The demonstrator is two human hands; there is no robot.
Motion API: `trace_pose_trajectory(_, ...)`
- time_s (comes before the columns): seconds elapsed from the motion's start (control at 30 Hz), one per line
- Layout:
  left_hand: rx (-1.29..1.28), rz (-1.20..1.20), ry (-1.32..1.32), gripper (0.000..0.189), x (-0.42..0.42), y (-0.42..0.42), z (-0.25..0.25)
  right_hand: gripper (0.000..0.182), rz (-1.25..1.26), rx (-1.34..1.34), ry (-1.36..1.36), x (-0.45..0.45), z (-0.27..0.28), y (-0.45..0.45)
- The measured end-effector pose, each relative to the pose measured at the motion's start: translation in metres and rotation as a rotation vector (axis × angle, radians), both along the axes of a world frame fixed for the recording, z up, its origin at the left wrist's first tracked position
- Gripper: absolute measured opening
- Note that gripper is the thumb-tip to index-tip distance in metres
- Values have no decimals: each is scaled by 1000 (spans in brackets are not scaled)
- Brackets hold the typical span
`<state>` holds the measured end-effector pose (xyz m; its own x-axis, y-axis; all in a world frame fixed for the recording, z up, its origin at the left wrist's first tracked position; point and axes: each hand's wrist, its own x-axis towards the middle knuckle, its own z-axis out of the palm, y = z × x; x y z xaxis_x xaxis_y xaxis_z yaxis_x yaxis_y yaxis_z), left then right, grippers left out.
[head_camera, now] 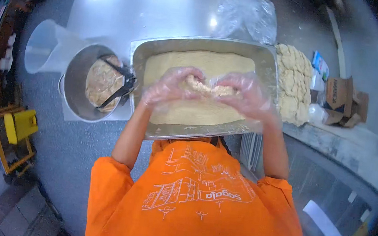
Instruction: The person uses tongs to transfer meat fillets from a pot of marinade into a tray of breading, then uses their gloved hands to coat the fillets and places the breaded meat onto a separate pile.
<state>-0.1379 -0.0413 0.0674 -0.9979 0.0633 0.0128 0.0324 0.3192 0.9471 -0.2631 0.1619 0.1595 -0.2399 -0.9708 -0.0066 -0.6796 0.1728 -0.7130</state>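
Both my hands wear clear plastic gloves and are raised over a deep rectangular metal pan [211, 43] that holds a wide slab of pale dough [203, 116]. Between them is a lumpy piece of dough [210, 88], narrow at its middle. My left hand [178, 85] grips its left end, and my right hand [244, 94] grips its right end. The gloves blur slightly. Left of the pan stands a round metal pot [75, 87] with a light brown doughy mass [100, 83] inside and a black strap-like tool [126, 81] across its rim.
A translucent plastic container [43, 47] lies beside the pot. Clear plastic bags [249, 16] rest behind the pan. Rows of dough pieces [292, 84] sit against its right side, with a blue-and-white packet [320, 64] and an opened cardboard box [340, 96] farther right.
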Motion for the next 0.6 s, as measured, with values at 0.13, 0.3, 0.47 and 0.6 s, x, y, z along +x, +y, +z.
trace_pose_trajectory(0.13, 145, -20, -405, 42, -37, 19, 27, 43, -441, 34, -511, -24, -41, 57)
trace_pose_trajectory(0.3, -362, -206, -633, 32, -91, 42, 29, 63, -606, 154, 63, -21, -111, 120)
trace_pose_trajectory(0.47, -543, -318, -717, 42, -125, 68, 49, 69, -730, 105, -625, 12, -86, 143)
trace_pose_trajectory(0.6, -167, -300, -612, 42, -146, 136, 116, 70, -850, -409, -1336, 30, -94, 171)
